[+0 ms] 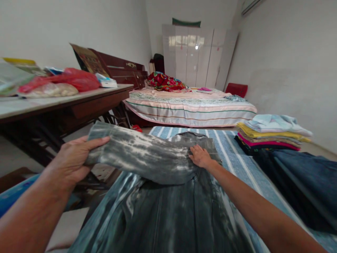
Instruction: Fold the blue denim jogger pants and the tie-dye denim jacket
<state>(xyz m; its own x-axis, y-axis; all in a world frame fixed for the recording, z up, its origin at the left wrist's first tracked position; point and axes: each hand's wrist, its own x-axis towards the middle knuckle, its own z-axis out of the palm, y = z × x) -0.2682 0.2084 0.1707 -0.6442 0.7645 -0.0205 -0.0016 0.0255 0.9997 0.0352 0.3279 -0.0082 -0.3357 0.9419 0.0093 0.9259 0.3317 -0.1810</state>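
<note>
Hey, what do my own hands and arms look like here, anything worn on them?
Your left hand and right hand wear no gloves. Both forearms are bare where visible, with no sleeve, watch or bracelet in sight.

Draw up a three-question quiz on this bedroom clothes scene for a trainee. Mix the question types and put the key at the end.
1. Multiple choice: which grips the free end of the gray tie-dyed sleeve?
A) the right hand
B) the left hand
C) both hands together

2. True or false: in the stack of folded clothes, the yellow layer lies above the bright pink layer.

3. Fill in the blank: the red floral bedding in the background lies on the ____.

Key:
1. B
2. True
3. bed
</note>
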